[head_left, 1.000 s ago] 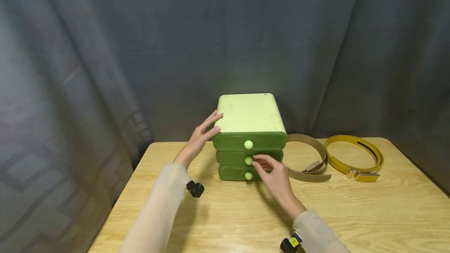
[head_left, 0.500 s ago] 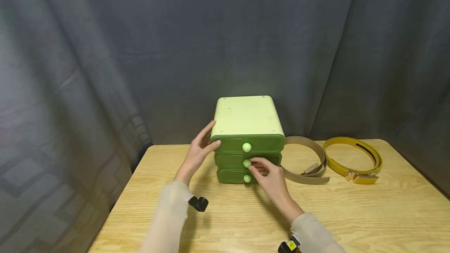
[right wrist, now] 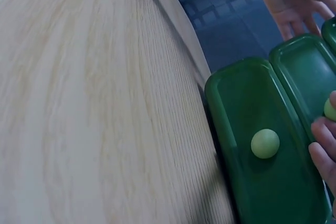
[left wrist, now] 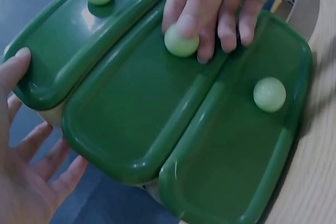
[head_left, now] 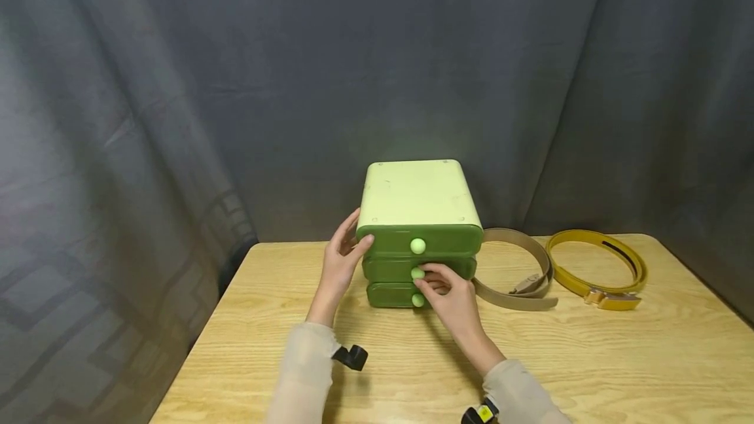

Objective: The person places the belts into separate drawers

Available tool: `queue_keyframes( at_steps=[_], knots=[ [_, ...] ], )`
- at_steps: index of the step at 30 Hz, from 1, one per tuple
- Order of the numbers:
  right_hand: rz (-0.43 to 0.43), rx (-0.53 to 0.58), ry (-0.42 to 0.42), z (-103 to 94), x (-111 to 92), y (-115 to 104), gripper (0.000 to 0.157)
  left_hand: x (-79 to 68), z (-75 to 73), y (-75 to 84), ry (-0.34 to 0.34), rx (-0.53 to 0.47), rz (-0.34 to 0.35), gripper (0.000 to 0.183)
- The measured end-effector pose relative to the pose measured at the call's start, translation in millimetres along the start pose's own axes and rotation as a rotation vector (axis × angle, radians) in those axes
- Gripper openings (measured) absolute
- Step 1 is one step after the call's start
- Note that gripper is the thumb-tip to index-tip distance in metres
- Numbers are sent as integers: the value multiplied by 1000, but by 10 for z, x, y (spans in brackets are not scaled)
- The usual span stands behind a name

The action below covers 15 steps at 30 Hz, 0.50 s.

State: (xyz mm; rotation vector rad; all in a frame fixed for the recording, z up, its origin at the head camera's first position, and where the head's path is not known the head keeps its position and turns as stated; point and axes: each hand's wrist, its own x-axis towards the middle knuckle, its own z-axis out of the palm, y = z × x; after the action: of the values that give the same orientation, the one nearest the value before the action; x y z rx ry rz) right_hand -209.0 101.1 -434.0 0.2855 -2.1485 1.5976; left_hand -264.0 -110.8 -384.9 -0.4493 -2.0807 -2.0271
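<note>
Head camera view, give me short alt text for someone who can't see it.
A right hand pinches the middle knob of a green three-drawer box on a wooden table, while the left hand holds the box's left side. A tan belt and a yellow belt lie to its right.

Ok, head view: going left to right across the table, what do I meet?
Left hand → green drawer unit → tan belt → yellow belt. The right hand overlaps the drawer fronts, so I leave it out.

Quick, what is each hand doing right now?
Left hand: open, fingers resting against the side of the green drawer box.
Right hand: fingers pinching the middle drawer's knob.
</note>
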Motion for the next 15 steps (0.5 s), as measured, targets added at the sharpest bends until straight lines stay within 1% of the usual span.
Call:
queue_keyframes(
  at_steps=[4,6,9,11,15],
  knots=[
    [52,19,26,25,16,-85,24,-19,29,11,38,6,15,58],
    [62,14,32,23,12,-172,23,-36,38,33,60,10,19,57],
    [73,20,36,24,10,-223,23,-61,47,60,85,20,27,55],
    [85,27,35,23,9,-203,22,-73,51,71,95,30,36,55],
    [86,47,36,29,2,-72,21,-91,56,73,101,37,40,55]
  ],
)
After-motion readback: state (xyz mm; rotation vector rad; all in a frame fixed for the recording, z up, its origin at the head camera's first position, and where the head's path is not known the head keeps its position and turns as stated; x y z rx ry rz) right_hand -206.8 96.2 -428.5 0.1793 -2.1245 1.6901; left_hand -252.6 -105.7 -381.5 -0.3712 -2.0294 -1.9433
